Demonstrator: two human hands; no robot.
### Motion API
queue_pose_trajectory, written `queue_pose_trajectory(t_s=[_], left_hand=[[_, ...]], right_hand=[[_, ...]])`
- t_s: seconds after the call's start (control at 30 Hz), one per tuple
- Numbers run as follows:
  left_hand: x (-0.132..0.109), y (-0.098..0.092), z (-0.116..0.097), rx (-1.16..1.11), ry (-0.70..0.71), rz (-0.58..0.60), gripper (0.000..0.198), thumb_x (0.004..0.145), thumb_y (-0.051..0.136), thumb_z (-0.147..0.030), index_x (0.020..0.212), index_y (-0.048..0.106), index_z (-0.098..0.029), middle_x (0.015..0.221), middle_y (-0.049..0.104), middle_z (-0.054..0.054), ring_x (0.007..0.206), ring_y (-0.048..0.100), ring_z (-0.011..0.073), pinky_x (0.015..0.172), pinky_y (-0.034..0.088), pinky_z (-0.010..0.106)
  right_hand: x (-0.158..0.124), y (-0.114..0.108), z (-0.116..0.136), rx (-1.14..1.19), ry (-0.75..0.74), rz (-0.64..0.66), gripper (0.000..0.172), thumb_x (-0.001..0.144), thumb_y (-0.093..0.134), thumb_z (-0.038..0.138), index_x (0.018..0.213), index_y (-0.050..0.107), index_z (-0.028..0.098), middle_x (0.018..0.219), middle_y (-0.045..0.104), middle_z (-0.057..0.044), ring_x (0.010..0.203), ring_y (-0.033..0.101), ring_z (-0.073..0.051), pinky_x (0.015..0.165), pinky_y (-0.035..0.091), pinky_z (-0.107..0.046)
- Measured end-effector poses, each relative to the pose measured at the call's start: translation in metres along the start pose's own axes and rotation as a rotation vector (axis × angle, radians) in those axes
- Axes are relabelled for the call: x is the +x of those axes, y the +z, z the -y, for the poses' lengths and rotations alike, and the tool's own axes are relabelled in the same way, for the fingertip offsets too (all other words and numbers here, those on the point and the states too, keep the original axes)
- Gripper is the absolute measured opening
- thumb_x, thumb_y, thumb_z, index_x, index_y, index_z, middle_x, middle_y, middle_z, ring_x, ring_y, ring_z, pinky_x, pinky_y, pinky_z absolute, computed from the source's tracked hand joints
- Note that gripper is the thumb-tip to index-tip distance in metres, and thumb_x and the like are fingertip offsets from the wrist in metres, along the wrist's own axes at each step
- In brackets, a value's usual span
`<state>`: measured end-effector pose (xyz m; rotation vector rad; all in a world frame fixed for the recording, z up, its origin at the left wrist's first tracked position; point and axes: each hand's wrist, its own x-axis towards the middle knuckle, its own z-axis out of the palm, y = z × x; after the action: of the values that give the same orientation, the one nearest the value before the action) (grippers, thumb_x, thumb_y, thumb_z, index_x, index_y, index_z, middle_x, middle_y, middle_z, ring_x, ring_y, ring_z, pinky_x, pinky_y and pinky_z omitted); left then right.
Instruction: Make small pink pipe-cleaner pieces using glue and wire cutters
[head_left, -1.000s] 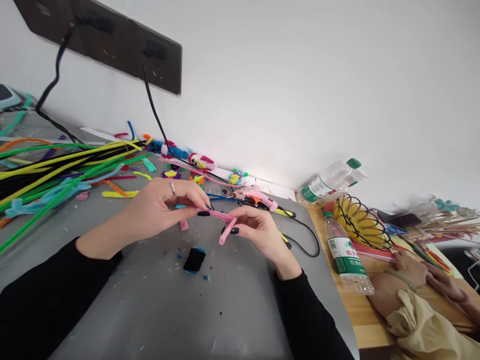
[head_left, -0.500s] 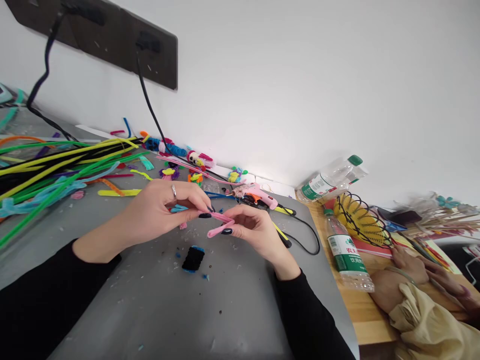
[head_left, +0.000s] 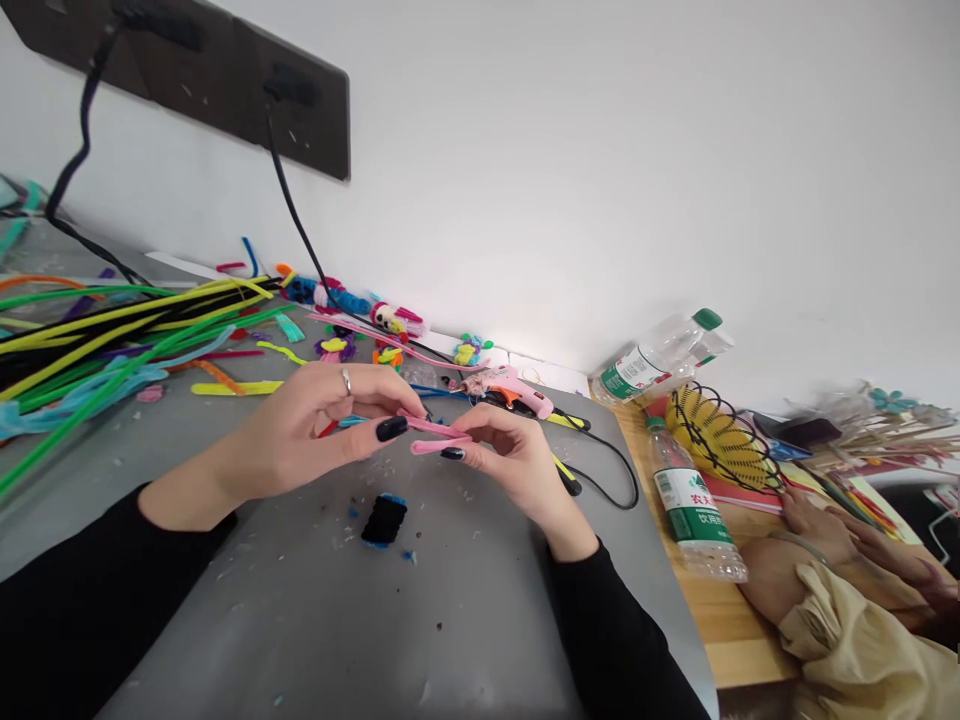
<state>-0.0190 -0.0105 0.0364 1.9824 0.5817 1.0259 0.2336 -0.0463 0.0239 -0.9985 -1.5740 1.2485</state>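
Note:
A pink pipe cleaner [head_left: 439, 445], bent back on itself, is stretched between my two hands above the grey mat [head_left: 300, 620]. My left hand [head_left: 322, 425] pinches one end between thumb and fingers. At the fold, my right hand [head_left: 510, 460] grips it between thumb and forefinger. Below my hands lies a small black fuzzy block [head_left: 385, 520] with blue edges, with blue scraps around it. Just behind my right hand rests a pink glue gun [head_left: 517, 390].
Long pipe cleaners [head_left: 135, 320] in many colours are heaped at left. Small fuzzy figures [head_left: 397, 320] line the wall. At right stand a yellow basket [head_left: 720, 440] and a water bottle [head_left: 694, 500]. Another person's hands [head_left: 832, 540] are at the far right. The glue gun's cord [head_left: 634, 480] loops nearby.
My left thumb has shifted on the pink pipe cleaner and now lies straighter along it. The pipe cleaner's loose folded end has risen slightly. The view has moved only a little.

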Motion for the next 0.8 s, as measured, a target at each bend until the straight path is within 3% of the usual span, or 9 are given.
queue_pose_trajectory(t_s=[0.1,0.17,0.3,0.53,0.8], left_hand=[[0.000,0.001,0.002,0.092,-0.016,-0.041,0.021,0.087,0.077,-0.036,0.106,0.076,-0.027,0.100,0.080,0.003,0.088,0.077,0.0210,0.082,0.065,0.027],[0.000,0.004,0.004,0.183,-0.016,-0.060,0.028,0.080,0.084,-0.038,0.107,0.077,-0.031,0.102,0.081,0.001,0.086,0.078,0.0211,0.074,0.064,0.023],[-0.001,0.008,0.009,0.261,-0.011,-0.085,0.023,0.087,0.077,-0.039,0.110,0.078,-0.035,0.106,0.081,0.000,0.079,0.078,0.0193,0.052,0.057,0.019],[0.001,0.011,0.011,0.258,0.066,-0.138,0.014,0.096,0.068,-0.038,0.102,0.080,-0.032,0.098,0.081,0.001,0.081,0.077,0.0178,0.070,0.062,0.024],[0.006,0.007,0.001,0.262,0.030,-0.128,0.012,0.089,0.071,-0.028,0.093,0.081,-0.032,0.094,0.083,-0.001,0.080,0.078,0.0195,0.068,0.062,0.023]], right_hand=[[0.001,0.000,-0.002,-0.069,-0.028,-0.042,0.019,0.086,0.082,0.041,0.093,0.077,0.023,0.093,0.075,-0.003,0.083,0.068,-0.017,0.076,0.055,-0.031],[0.001,0.000,-0.003,-0.119,-0.043,-0.070,0.019,0.087,0.081,0.041,0.093,0.077,0.023,0.093,0.075,-0.004,0.082,0.067,-0.017,0.076,0.055,-0.032],[0.001,0.000,-0.002,-0.148,-0.039,-0.100,0.017,0.087,0.079,0.039,0.093,0.076,0.023,0.090,0.073,-0.004,0.079,0.065,-0.017,0.073,0.054,-0.032],[0.001,0.000,-0.003,-0.166,-0.034,-0.117,0.016,0.088,0.078,0.039,0.091,0.075,0.023,0.088,0.071,-0.004,0.075,0.063,-0.017,0.070,0.055,-0.033],[0.002,0.001,-0.003,-0.208,-0.069,-0.124,0.013,0.090,0.075,0.028,0.102,0.079,0.025,0.096,0.074,-0.005,0.081,0.066,-0.018,0.075,0.056,-0.034]])
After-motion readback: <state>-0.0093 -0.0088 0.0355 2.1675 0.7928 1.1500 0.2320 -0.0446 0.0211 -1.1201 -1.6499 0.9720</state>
